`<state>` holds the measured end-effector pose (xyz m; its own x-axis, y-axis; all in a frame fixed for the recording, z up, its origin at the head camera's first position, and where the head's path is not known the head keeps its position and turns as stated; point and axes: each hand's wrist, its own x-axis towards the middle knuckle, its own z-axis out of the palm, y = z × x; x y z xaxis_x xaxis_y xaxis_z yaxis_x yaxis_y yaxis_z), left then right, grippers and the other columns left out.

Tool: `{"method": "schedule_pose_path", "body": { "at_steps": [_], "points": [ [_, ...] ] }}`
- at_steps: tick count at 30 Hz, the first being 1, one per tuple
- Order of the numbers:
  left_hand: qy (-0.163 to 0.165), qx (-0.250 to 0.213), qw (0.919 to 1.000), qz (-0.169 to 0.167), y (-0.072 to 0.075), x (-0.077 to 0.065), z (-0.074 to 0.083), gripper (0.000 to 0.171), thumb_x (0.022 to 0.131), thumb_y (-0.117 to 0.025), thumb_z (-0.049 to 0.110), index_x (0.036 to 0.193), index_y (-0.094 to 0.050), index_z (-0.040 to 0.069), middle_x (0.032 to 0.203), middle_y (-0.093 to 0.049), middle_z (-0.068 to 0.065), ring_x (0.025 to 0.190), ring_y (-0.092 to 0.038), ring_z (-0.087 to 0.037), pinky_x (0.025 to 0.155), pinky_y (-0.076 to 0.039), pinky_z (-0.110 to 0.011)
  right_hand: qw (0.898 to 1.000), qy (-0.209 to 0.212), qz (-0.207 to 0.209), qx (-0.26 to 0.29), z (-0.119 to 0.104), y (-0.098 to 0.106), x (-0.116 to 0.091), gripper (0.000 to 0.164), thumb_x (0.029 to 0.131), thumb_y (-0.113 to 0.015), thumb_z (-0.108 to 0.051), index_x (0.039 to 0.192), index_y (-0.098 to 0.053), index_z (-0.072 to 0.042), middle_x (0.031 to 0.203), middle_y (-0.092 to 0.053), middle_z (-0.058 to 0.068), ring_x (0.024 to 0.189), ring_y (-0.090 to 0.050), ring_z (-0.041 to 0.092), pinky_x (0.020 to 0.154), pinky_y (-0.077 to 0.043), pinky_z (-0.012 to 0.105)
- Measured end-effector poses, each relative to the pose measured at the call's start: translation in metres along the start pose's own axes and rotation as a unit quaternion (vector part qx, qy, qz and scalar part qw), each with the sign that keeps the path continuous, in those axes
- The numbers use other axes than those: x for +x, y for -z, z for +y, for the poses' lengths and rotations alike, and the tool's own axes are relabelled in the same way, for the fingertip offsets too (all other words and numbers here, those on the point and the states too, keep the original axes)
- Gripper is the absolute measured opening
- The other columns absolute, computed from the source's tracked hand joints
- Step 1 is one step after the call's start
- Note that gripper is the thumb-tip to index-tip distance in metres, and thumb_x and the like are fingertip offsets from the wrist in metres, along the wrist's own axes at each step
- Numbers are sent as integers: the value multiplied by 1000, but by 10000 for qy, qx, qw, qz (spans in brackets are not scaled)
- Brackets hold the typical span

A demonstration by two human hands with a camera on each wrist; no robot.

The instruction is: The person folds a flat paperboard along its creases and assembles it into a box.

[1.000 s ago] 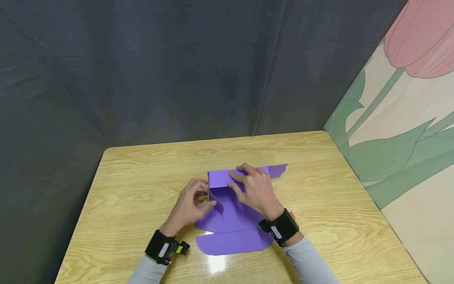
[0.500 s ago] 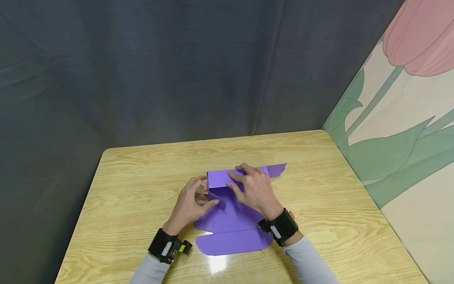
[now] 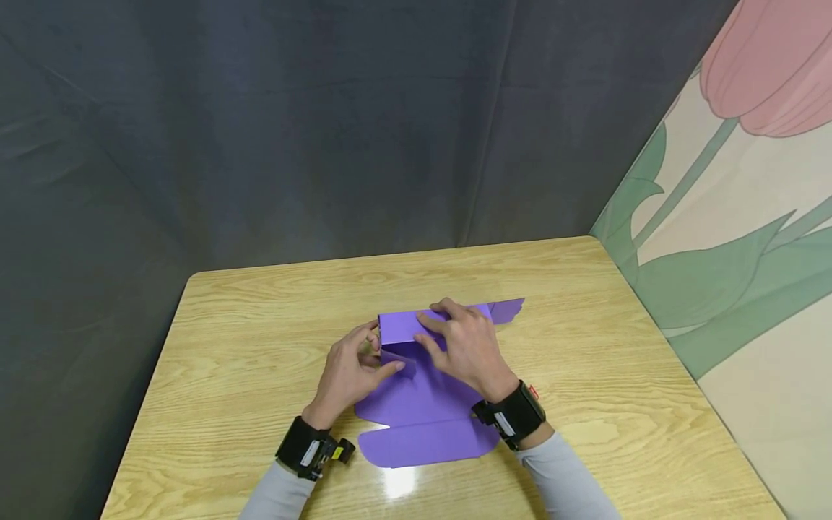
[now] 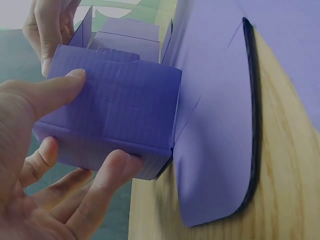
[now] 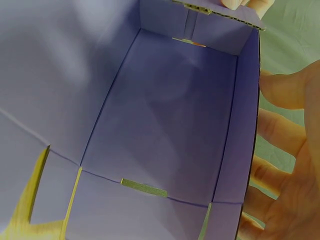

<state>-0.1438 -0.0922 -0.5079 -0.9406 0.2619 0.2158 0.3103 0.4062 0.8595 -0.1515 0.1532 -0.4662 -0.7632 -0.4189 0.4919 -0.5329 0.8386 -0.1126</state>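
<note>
A partly folded purple cardboard box (image 3: 422, 393) lies on the table with its open side toward me. My left hand (image 3: 347, 372) is at its left end. The thumb lies on the end flap (image 4: 115, 95), while the forefinger touches the fold below; the other fingers hang around the corner. Fingertips of that hand also show over the flap's corrugated edge in the right wrist view. My right hand (image 3: 471, 350) rests on the long wall (image 3: 399, 328), thumb and fingers spread along its outer face (image 5: 245, 135). Its palm hides part of the box.
A side flap (image 3: 507, 310) sticks out at the box's right end. The rounded front flap (image 3: 425, 444) lies toward me on the wooden table (image 3: 260, 325). A dark curtain (image 3: 325, 130) hangs behind, and a tulip-patterned wall (image 3: 734, 253) stands at right.
My left thumb and the end flap under it have moved inward, to the right, and the flap lies lower over the box. The right hand has stayed in place.
</note>
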Motion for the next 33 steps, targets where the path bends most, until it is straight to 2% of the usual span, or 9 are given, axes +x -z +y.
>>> {"method": "schedule_pose_path", "body": {
  "at_steps": [5, 14, 20, 25, 28, 30, 33],
  "points": [
    [-179, 194, 9995, 153, -3, 2, -1, 48, 82, -96, 22, 88, -53, 1, 149, -62, -21, 92, -81, -28, 71, -65, -21, 10000, -40, -19, 46, 0, 1, 0, 37, 98, -76, -43, 123, -82, -18, 120, -74, 9, 96, -76, 29, 89, -63, 48],
    [-397, 448, 9974, 397, -7, 5, -3, 47, 83, -95, 25, 84, -51, 9, 138, -69, -17, 87, -80, -22, 68, -65, -22, 9999, -15, 110, 63, 0, 0, 0, 37, 96, -78, -43, 122, -83, -17, 119, -74, 9, 94, -76, 29, 87, -63, 49],
    [-518, 666, 9951, 512, -9, 8, -5, 48, 82, -96, 26, 83, -51, 10, 136, -70, -15, 82, -78, -18, 67, -63, -23, 10000, -58, 65, 16, 0, 2, 0, 37, 97, -77, -43, 124, -82, -18, 119, -74, 9, 92, -76, 29, 86, -63, 48],
    [-600, 965, 9914, 653, -10, 9, -5, 52, 79, -98, 31, 81, -50, 9, 133, -72, -13, 97, -76, -22, 73, -63, -31, 10000, -85, 29, 16, -1, 2, 0, 37, 97, -77, -43, 123, -82, -18, 119, -74, 8, 94, -76, 30, 88, -63, 48],
    [-603, 1038, 9900, 736, -12, 9, -6, 52, 78, -98, 33, 81, -52, 9, 130, -73, -12, 90, -75, -19, 69, -61, -28, 9999, -97, 10, 46, -1, 1, 0, 36, 97, -77, -42, 123, -82, -19, 120, -74, 8, 96, -76, 29, 90, -63, 49],
    [-587, 1055, 9895, 797, -13, 9, -7, 52, 77, -99, 35, 83, -54, 9, 128, -73, -11, 79, -72, -15, 65, -58, -23, 9999, -107, 6, 58, -2, 1, 0, 36, 96, -78, -42, 123, -82, -19, 120, -74, 8, 97, -77, 30, 90, -63, 49],
    [-583, 1113, 9878, 919, -15, 10, -10, 51, 76, -99, 37, 87, -57, 11, 116, -74, -7, 70, -66, -12, 61, -53, -21, 9999, -113, -7, 72, -3, 1, 0, 35, 96, -78, -41, 123, -82, -19, 119, -74, 8, 98, -77, 30, 91, -63, 50]
  ]
}}
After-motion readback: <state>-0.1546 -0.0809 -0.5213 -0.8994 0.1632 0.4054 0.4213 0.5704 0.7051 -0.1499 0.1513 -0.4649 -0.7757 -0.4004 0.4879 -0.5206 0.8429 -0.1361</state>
